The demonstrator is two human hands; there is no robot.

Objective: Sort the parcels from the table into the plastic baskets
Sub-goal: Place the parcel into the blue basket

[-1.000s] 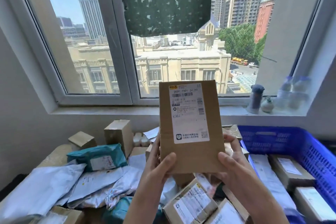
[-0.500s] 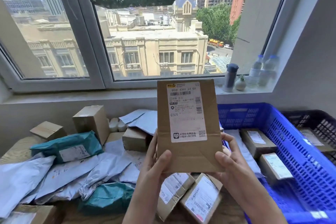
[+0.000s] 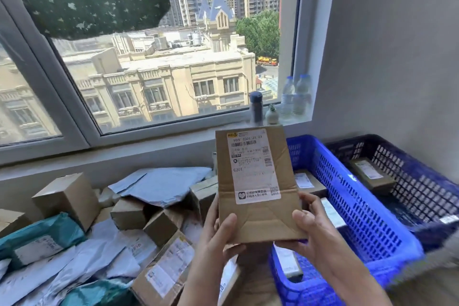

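A flat brown paper parcel [image 3: 255, 186], white label facing the camera, stands upright in the left hand [image 3: 218, 238] and right hand [image 3: 315, 231] above the desk's [image 3: 255, 285] near edge, beside the bright blue basket [image 3: 360, 218] and dark blue basket [image 3: 417, 189] at its right end, both holding boxes [image 3: 371, 172], while mailers [image 3: 161, 184] and cartons [image 3: 67, 196] heap its left side.

Two bare hands are seen: left hand [image 3: 216, 243], right hand [image 3: 319, 233]. Forearms [image 3: 198, 288] are shown uncovered down to the bottom frame edge. Both wrists [image 3: 347, 268] are shown bare too. Thumbnails [image 3: 299, 216] are seen short and plain, detail slightly blurred. Fingers [image 3: 310, 201] are noted as slim.
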